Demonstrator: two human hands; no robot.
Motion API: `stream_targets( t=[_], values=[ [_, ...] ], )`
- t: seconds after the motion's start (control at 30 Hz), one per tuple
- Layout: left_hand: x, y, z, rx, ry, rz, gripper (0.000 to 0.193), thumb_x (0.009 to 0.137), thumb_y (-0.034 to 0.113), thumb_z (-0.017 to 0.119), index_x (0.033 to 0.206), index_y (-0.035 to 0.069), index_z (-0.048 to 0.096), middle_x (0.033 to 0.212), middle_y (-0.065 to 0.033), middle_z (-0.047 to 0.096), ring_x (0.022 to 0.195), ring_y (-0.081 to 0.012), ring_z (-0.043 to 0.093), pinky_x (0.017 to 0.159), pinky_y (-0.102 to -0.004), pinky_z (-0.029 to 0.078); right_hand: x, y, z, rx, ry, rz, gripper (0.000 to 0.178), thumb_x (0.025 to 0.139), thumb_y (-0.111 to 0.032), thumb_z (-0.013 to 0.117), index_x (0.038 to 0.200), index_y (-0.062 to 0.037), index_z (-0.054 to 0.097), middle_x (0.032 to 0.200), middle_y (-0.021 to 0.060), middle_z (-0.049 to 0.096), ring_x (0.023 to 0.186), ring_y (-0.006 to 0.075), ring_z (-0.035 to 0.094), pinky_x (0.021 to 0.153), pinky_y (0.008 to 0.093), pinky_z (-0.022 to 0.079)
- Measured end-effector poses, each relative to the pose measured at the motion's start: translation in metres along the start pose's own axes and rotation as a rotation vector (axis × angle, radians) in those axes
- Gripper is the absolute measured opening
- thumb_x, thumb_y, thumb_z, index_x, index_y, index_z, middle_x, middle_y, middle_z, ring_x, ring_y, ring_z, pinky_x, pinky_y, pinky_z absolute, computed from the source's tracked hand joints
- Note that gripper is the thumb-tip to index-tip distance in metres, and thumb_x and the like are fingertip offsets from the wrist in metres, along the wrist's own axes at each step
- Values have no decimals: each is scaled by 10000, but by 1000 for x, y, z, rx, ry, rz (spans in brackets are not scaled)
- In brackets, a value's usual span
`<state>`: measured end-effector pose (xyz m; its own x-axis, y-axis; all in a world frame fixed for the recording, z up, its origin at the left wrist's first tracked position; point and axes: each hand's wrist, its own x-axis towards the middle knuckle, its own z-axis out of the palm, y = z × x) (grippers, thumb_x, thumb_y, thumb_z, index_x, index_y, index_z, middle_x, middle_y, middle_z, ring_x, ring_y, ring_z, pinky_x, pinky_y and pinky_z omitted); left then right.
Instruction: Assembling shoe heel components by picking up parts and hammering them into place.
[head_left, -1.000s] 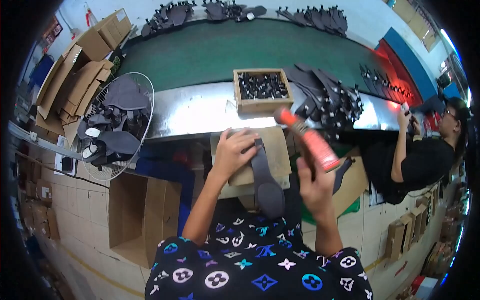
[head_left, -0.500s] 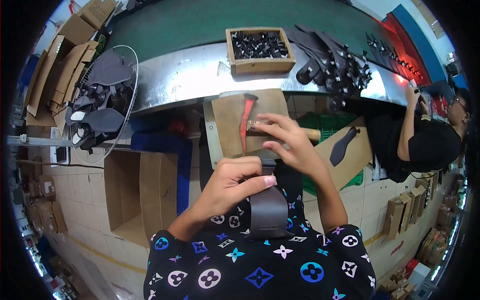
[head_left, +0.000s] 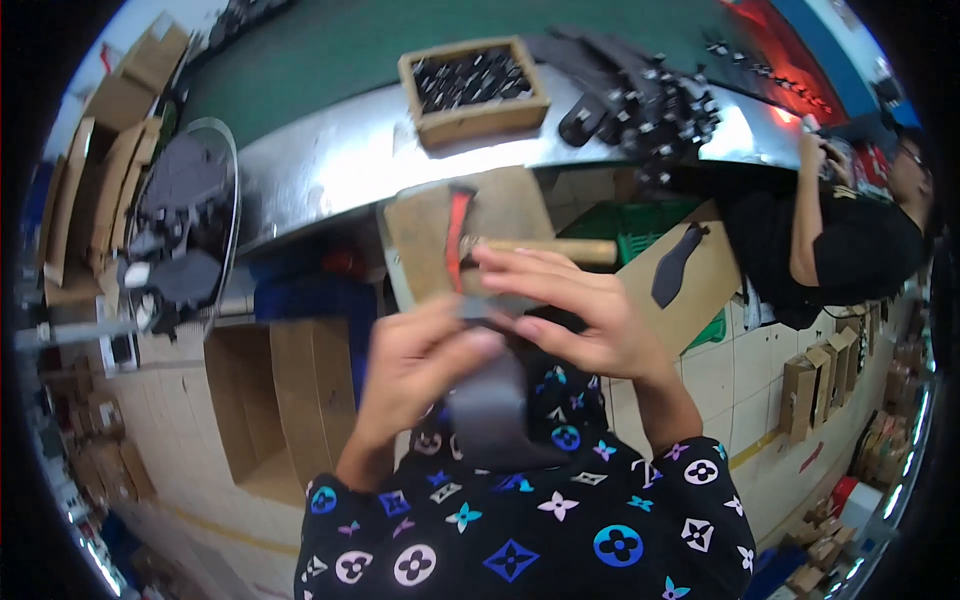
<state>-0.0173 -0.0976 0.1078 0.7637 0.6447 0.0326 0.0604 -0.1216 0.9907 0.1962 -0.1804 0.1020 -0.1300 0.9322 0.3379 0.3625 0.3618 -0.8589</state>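
My left hand [head_left: 415,362], blurred by motion, is closed on a dark, smooth flexible piece [head_left: 490,405] like a shoe strap, whose broad end hangs down over my lap. My right hand [head_left: 590,312] is at the upper end of that piece, its fingers stretched out and its thumb apart beneath them. The thumb looks close to the strap's end; contact cannot be made out. Just beyond the fingers, a hammer with a red head [head_left: 457,235] and a wooden handle [head_left: 570,250] lies on a worn board [head_left: 420,215].
A wooden box [head_left: 480,125] of small black parts stands on the metal bench edge [head_left: 330,165], beside a pile of dark straps [head_left: 650,110]. Left are a wire basket [head_left: 235,185] of dark pieces and a cardboard box [head_left: 240,410]. Another person [head_left: 850,240] works at right.
My right hand has drawn back from the hammer to the strap's upper end. My left hand has shifted slightly left with the strap. The whole view has tilted a little.
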Motion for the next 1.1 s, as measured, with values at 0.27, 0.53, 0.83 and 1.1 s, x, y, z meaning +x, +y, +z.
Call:
stream_targets(
  t=[0.27,0.53,0.83,1.1],
  values=[
    [-23,-23,-209,734,1404,247,479,1068,429,434,1137,-18,591,1121,-155,675,1024,-273,653,889,-384,512,1,87,-87,-586,510,182,305,927,-62,576,1210,34,638,1133,224,685,991,342,687,884,379,526],
    [-37,-88,-373,1131,1710,-100,501,1033,426,458,1074,-60,571,1006,-320,660,940,-514,621,808,-553,476,33,189,-197,-829,751,274,309,930,-182,608,1134,48,629,964,240,697,944,413,670,850,447,522],
    [-9,-46,-347,1355,1668,-474,806,933,316,635,1541,-17,224,1590,-292,207,1495,-403,169,1189,-636,52,68,116,-150,94,921,103,213,990,-194,619,983,15,657,733,33,642,675,95,637,635,254,513],
    [83,-6,-47,1005,368,613,810,853,91,717,1514,5,256,1512,-308,374,1444,-447,323,1211,-524,197,87,9,10,1040,28,140,339,1031,-254,569,1245,6,609,1060,90,678,874,146,669,806,300,544]
  ],
)
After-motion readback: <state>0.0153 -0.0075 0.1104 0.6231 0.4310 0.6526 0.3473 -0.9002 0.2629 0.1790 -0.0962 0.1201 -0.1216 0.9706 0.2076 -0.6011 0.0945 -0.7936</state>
